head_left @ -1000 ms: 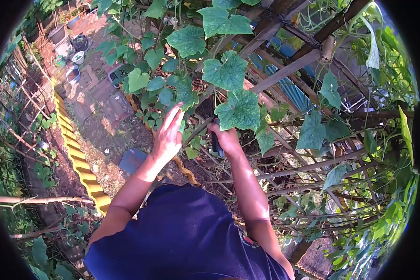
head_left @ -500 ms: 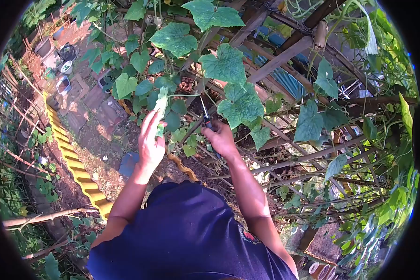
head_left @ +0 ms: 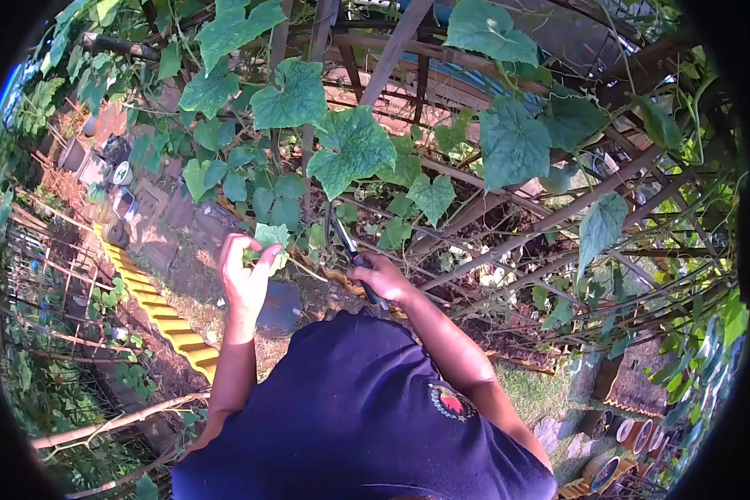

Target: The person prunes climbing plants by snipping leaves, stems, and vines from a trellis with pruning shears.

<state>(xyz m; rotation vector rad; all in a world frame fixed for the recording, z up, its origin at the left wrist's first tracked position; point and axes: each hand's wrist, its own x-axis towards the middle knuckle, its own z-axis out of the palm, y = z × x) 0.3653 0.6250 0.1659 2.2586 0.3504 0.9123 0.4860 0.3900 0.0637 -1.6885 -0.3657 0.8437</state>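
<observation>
In my left hand (head_left: 246,275), a green vine leaf (head_left: 272,237) is pinched between thumb and fingers. Its pale, thin stalk (head_left: 308,268) sticks out to the right, and its end is free of the vine. My right hand (head_left: 379,277) is wrapped around black-handled garden snips (head_left: 345,239), whose narrow blades point up and away from me. The stalk's end lies just left of the snips. Above both hands hangs a broad lobed leaf (head_left: 352,152) on the vine.
A wooden trellis (head_left: 392,58) covered in vines spans the top and right. Along the left runs a yellow corrugated edging strip (head_left: 154,304). A blue-grey slab (head_left: 280,306) lies on the ground beyond my left wrist. Pots (head_left: 600,472) stand at lower right.
My left hand has drawn the leaf down and turned it, with its stalk now pointing down to the right. The snips have come lower and slightly left. My view has shifted.
</observation>
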